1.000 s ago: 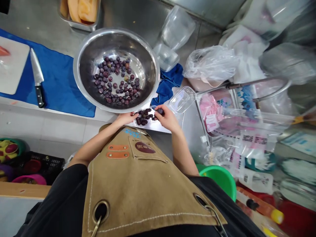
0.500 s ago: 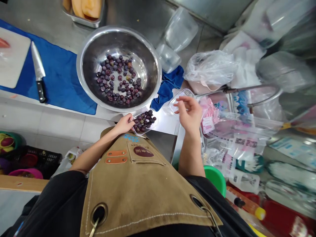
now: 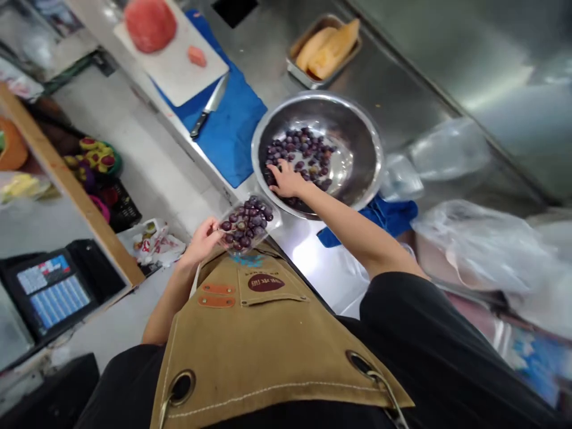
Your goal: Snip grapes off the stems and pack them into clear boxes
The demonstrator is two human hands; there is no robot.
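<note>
My left hand (image 3: 205, 239) grips the near left edge of a clear plastic container (image 3: 273, 221). Dark purple grapes (image 3: 250, 223) fill much of it, just in front of my apron. My right hand (image 3: 286, 179) reaches over the near left rim of a large steel bowl (image 3: 369, 173), its fingers spread among the loose grapes (image 3: 308, 146) inside. Nothing shows in its grasp, though the fingertips partly cover the fruit beneath.
Left of the bowl a knife (image 3: 210, 107) lies on a blue cloth (image 3: 236, 128) by a white cutting board (image 3: 174, 65) with red melon (image 3: 151, 25). Behind stands a steel tray (image 3: 308, 78) with orange melon pieces. Plastic bags (image 3: 473, 238) crowd the right.
My right hand has left the area beside the clear lid and moved left into the steel bowl. My left hand still holds the container of grapes. The view has turned leftward.
</note>
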